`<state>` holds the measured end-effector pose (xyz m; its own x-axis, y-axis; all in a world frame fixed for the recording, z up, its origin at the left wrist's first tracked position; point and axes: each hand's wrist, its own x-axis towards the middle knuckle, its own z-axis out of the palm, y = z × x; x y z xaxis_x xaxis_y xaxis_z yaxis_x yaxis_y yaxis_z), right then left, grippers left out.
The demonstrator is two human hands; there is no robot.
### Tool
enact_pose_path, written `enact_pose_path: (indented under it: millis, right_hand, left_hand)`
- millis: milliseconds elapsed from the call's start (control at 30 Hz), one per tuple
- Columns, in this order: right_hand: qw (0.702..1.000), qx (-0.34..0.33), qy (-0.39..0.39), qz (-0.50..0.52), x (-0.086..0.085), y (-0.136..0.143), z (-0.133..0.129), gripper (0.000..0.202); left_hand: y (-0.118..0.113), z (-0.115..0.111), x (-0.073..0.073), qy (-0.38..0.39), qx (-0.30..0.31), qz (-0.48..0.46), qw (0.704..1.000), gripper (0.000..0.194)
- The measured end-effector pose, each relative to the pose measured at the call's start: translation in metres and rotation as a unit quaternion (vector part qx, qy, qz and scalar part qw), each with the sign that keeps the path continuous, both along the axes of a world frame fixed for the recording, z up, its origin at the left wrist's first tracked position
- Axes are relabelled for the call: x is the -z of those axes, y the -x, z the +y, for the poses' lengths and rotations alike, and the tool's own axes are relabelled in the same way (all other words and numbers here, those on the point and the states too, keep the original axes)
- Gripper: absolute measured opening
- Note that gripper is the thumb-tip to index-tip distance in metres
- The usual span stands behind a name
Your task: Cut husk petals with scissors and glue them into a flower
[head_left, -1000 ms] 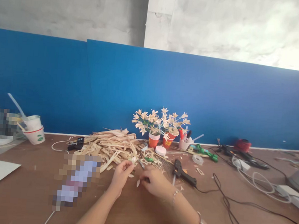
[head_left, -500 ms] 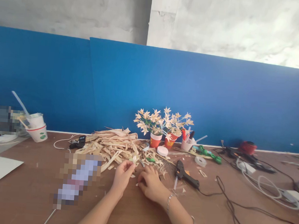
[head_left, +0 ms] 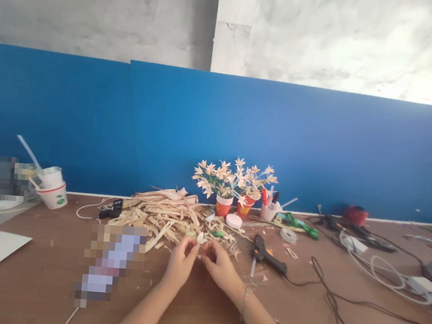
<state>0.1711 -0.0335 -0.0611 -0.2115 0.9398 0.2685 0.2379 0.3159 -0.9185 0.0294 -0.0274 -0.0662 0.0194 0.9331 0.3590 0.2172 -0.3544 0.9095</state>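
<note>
Between the thumb and fingertips of my left hand (head_left: 181, 263) is a small pale flower (head_left: 200, 237) with pointed, husk-like petals. My right hand (head_left: 220, 266) is closed in a pinch right beside it, and a tiny pale piece (head_left: 199, 256) shows at its fingertips. Its exact shape is too small to make out. Just beyond both hands lies a heap of dry, husk-like strips (head_left: 167, 208). To the right of my right hand rests a black glue gun (head_left: 268, 256), lying on its side.
Pale flowers (head_left: 222, 175) stand in a red paper cup (head_left: 223, 206) and a second red cup (head_left: 245, 206). Nearby are a round white lid (head_left: 234, 221), a tape roll (head_left: 288, 235) and green scissors-like handles (head_left: 300, 226). Black cables (head_left: 334, 296) trail on the right.
My right hand has lifted from the tabletop and closed in beside the left, with a tiny piece at its fingertips. My left hand has shifted slightly right with the flower.
</note>
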Motion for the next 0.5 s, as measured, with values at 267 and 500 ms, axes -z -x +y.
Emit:
enact_pose_path:
  millis: [267,500]
  right_hand:
    - [0.992,-0.026,0.045,0.114,0.002,0.006,0.002,0.016]
    - [0.993,0.016,0.057,0.101,0.000,0.013,0.000,0.017]
  left_hand:
    - [-0.001,-0.002,-0.004,-0.012,0.006,0.030,0.999,0.015]
    - [-0.006,-0.012,-0.009,-0.040,-0.010,0.056,0.998,0.012]
